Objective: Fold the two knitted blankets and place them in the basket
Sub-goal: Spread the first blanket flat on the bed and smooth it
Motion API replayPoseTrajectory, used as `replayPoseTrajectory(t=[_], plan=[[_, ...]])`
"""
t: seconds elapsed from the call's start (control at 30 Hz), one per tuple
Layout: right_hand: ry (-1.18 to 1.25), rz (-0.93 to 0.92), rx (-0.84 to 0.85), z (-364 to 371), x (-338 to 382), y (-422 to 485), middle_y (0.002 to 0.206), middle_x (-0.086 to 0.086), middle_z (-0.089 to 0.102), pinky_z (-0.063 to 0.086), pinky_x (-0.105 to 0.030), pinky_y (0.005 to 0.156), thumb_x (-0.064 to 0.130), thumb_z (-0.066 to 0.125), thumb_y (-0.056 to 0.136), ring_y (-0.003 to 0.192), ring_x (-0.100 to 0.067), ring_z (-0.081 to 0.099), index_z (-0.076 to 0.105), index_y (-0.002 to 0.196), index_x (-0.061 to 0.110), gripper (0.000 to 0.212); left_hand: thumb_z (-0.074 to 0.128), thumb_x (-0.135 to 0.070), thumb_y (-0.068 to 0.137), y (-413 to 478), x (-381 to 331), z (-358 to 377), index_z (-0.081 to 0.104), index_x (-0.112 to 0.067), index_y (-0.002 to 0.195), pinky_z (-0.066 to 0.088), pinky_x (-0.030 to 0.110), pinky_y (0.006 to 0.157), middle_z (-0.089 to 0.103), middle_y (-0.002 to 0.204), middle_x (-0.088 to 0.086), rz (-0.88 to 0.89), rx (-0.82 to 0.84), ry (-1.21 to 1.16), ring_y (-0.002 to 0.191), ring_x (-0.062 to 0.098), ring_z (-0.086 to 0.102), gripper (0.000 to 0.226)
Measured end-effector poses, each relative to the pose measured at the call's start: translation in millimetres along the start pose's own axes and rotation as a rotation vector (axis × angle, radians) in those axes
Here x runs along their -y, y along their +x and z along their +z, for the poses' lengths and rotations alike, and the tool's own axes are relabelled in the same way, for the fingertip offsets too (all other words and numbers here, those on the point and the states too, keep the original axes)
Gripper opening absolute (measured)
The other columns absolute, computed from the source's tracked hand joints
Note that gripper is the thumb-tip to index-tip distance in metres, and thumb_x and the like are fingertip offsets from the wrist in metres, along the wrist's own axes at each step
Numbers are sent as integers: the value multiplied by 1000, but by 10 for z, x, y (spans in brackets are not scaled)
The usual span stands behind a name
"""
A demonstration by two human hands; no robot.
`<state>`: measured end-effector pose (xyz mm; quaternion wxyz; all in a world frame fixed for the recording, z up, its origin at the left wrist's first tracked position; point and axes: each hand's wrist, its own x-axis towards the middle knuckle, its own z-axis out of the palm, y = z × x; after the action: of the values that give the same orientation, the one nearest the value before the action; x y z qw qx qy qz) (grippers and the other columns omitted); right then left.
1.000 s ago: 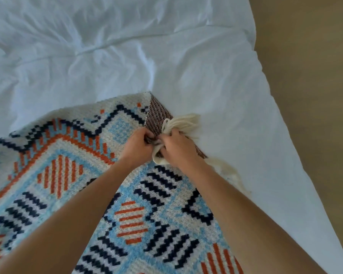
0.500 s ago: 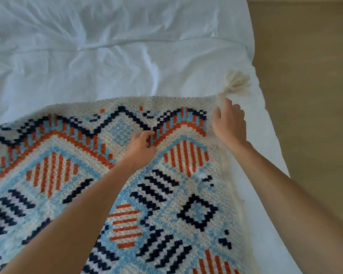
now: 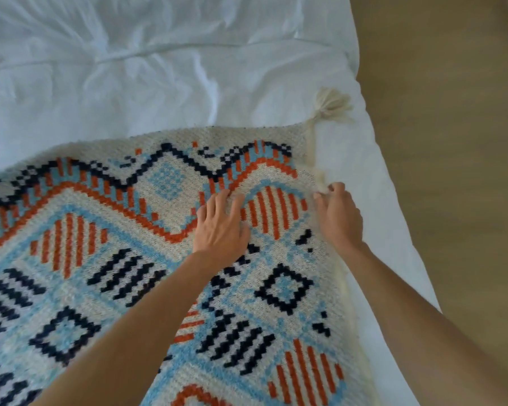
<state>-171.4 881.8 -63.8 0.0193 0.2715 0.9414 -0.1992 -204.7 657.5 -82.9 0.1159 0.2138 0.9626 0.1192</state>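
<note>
A knitted blanket with cream, light-blue, orange and navy patterns lies spread flat over the bed, its far edge across the middle of the view. A cream tassel sticks out from its far right corner. My left hand lies on the blanket with fingers spread, pressing on the orange zigzag. My right hand is at the blanket's right edge, its fingers curled and pinching the cream border. Only one blanket and no basket are in view.
The white, wrinkled bed sheet covers the bed beyond and to the right of the blanket. The bed's right edge runs diagonally, with tan floor past it.
The folded-over corner has been pulled out to the right and laid flat. My right hand let go of the tassel corner and came back along the right edge. My left hand opened onto the blanket.
</note>
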Motion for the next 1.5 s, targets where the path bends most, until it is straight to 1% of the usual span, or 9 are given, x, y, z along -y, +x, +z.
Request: replayPoseTrajectory(t=[0.1, 0.23, 0.33, 0.47, 0.57, 0.73, 0.9, 1.1, 1.5], plan=[[23, 4, -9, 83, -52, -348, 110, -14, 59, 49, -34, 68, 43, 41, 96, 91, -29, 60, 43, 125, 3, 49, 43, -28, 88, -186, -73, 38, 41, -14, 133, 31, 47, 103, 37, 140, 14, 47, -8, 47, 128, 33, 36, 47], [49, 53, 38, 92, -270, -847, 72, -4, 60, 35, -24, 38, 38, 44, 96, 49, -15, 54, 47, 113, 3, 40, 44, -25, 87, -488, -113, -8, 38, -14, 133, 26, 46, 107, 34, 142, 14, 57, 42, 79, 130, 32, 31, 48], [-6, 55, 86, 20, -427, -1100, 57, 1, 55, 28, -21, 37, 33, 41, 98, 39, -14, 48, 47, 108, 4, 31, 42, -26, 88, -734, -81, -94, 31, -16, 137, 22, 43, 110, 25, 146, 12, 28, 132, 97, 135, 31, 22, 51], [-119, 61, -1, -123, -300, -1163, 84, -17, 59, 50, -38, 58, 25, 52, 93, 69, -31, 58, 51, 108, 0, 29, 43, -21, 89, -1089, 124, -212, 33, -15, 136, 27, 41, 107, 25, 144, 9, -36, 193, 50, 134, 28, 22, 48], [-291, -84, -31, -93, -27, -1294, 102, -30, 54, 45, -50, 73, 15, 61, 86, 91, -42, 51, 56, 105, -7, 29, 45, -21, 89, -1381, 348, -288, 34, -15, 134, 30, 40, 104, 26, 142, 7, -127, 250, 3, 131, 26, 25, 46], [-275, -370, 152, 185, 700, -1819, 104, -19, 58, 48, -39, 77, 20, 62, 87, 94, -32, 55, 61, 96, 0, 21, 43, -17, 89, -1933, 860, -409, 35, -15, 135, 30, 44, 106, 28, 141, 8, -291, 341, -70, 132, 28, 25, 47], [-225, -521, 382, 622, 1505, -2412, 121, -4, 48, 45, -27, 88, 35, 41, 96, 111, -19, 45, 52, 116, 15, 30, 43, -19, 90, -2486, 1497, -557, 37, -12, 133, 32, 42, 105, 31, 139, 8, -354, 340, -91, 130, 28, 27, 44], [-220, -589, 473, 1091, 2615, -2956, 123, -4, 45, 42, -28, 89, 35, 40, 98, 112, -19, 43, 47, 121, 15, 31, 42, -20, 90, -2917, 2654, -835, 35, -15, 135, 31, 46, 105, 32, 141, 8, -417, 250, -112, 132, 28, 27, 46], [-200, -661, 408, 2184, 4872, -3468, 129, -7, 43, 39, -36, 99, 28, 43, 96, 118, -23, 41, 46, 128, 12, 36, 52, -14, 84, -3223, 5418, -1473, 36, -10, 138, 27, 46, 107, 35, 140, 14, -496, -148, -68, 129, 31, 30, 56]])
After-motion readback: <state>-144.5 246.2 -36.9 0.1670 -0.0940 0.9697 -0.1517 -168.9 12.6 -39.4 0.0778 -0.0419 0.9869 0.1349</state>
